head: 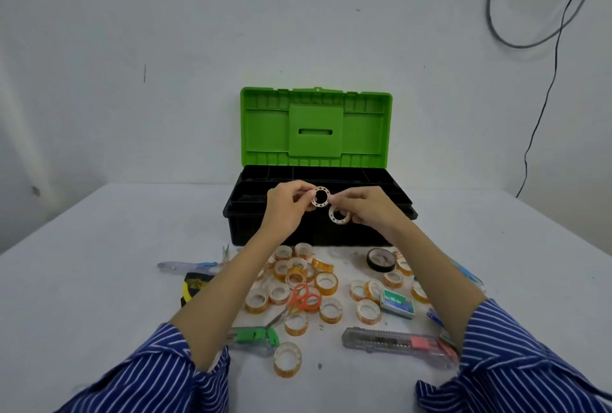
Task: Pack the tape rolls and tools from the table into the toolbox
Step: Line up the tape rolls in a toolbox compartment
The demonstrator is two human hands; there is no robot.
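A black toolbox (238,213) stands open at the table's middle, its green lid (316,127) upright against the wall. Above its front edge my left hand (286,205) pinches a small clear tape roll (320,197), held upright. My right hand (367,207) touches that roll with its fingertips and holds a second tape roll (339,215) just below. Several more small tape rolls (326,283) lie scattered on the table in front of the box, with a black tape roll (381,260), orange-handled scissors (303,298) and two clear utility knives (394,341) (255,339).
A yellow-black tape measure (193,286) and pliers (188,267) lie at the left of the pile. A green staple box (397,303) sits at the right, with blue-handled tools (467,275) partly hidden under my right forearm. Cables (530,41) hang on the wall at right.
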